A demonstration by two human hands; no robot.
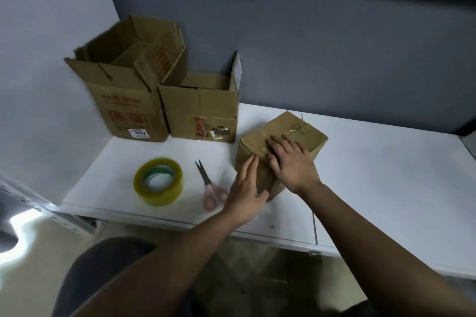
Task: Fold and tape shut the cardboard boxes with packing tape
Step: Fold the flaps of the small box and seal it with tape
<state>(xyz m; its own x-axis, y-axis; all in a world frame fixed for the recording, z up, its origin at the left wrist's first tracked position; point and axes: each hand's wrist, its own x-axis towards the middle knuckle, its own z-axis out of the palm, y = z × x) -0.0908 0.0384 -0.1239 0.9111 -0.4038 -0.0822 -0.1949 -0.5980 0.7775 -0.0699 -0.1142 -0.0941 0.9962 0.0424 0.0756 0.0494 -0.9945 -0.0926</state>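
**Cardboard box pressed flat under both your hands**

Closed brown cardboard box [296, 134] sits on the white table [386, 175], clear tape along its top seam. Your right hand [291, 162] lies flat on top, fingers straight; your left hand [244, 193] presses straight fingers against its near side. Just left lie pink-handled scissors [208, 185] and a yellowish tape roll [158, 181]; two open boxes [164, 95] stand behind.

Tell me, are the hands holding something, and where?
Nothing is gripped. The right hand presses flat on the top of the closed box, and the left hand presses flat against its near side.
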